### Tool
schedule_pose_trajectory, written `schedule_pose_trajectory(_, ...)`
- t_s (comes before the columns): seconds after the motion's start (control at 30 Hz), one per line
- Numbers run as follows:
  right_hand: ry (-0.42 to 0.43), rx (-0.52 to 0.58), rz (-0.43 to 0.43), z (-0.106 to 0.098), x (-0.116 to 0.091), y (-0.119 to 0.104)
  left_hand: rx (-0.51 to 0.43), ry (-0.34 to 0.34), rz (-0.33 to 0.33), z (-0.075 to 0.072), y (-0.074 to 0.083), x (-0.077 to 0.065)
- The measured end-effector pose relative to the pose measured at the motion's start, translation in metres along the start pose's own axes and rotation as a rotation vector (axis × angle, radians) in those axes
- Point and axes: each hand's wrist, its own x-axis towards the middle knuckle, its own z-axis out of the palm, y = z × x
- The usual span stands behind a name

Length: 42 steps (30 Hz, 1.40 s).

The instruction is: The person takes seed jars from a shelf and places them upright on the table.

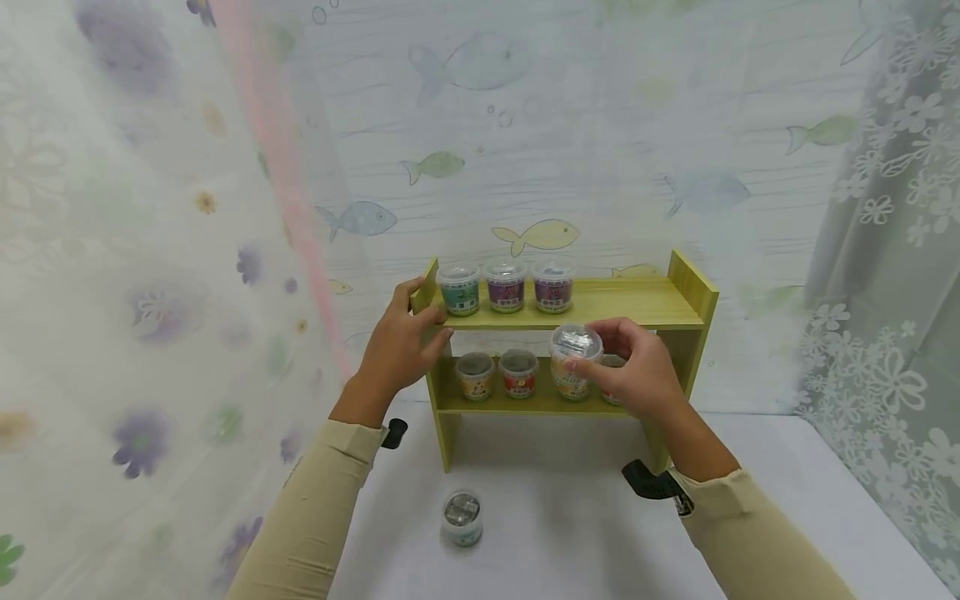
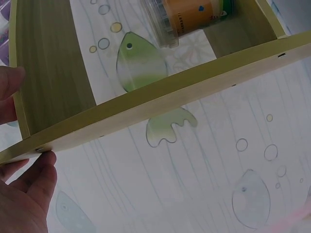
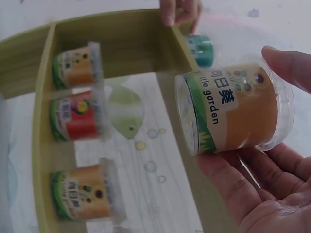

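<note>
My right hand [image 1: 637, 367] grips a small plastic cup [image 3: 238, 109] with a clear lid and an orange label reading "little garden". In the head view it is in front of the lower level of a yellow-green wooden two-tier shelf [image 1: 615, 302]; in the right wrist view it lies sideways, thumb and fingers on opposite sides. My left hand [image 1: 401, 346] holds the shelf's left end at the upper board, fingers on both faces of the side panel [image 2: 146, 104]. Behind the held cup, the lower board carries an orange-labelled cup [image 1: 476, 377], a red-labelled cup [image 1: 519, 373] and others partly hidden.
The upper board bears a teal cup [image 1: 459, 290] and two purple cups [image 1: 506, 288] towards its left end. Another lidded cup [image 1: 462, 518] stands on the white tabletop [image 1: 540, 533] in front of the shelf. A fish-printed curtain [image 1: 600, 167] hangs behind.
</note>
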Motion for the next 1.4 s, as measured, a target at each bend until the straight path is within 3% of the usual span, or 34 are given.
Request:
schedule_pose_trajectory(0.3, -0.037, 0.042, -0.016, 0.027, -0.01, 0.019, -0.003, 0.012, 0.005, 0.001, -0.001, 0.0)
schedule_pose_trajectory(0.7, -0.101, 0.062, 0.107, 0.062, -0.033, 0.039, -0.005, 0.012, 0.007, 0.0, 0.0, 0.0)
schedule_pose_trajectory(1.0, -0.163, 0.186, 0.213, 0.088, -0.051, 0.059, 0.006, 0.008, 0.002, 0.0, 0.001, 0.0)
schedule_pose_trajectory(1.4, -0.201, 0.14, 0.207, 0.122, -0.072, 0.09, 0.004, 0.014, 0.011, -0.001, 0.001, 0.0)
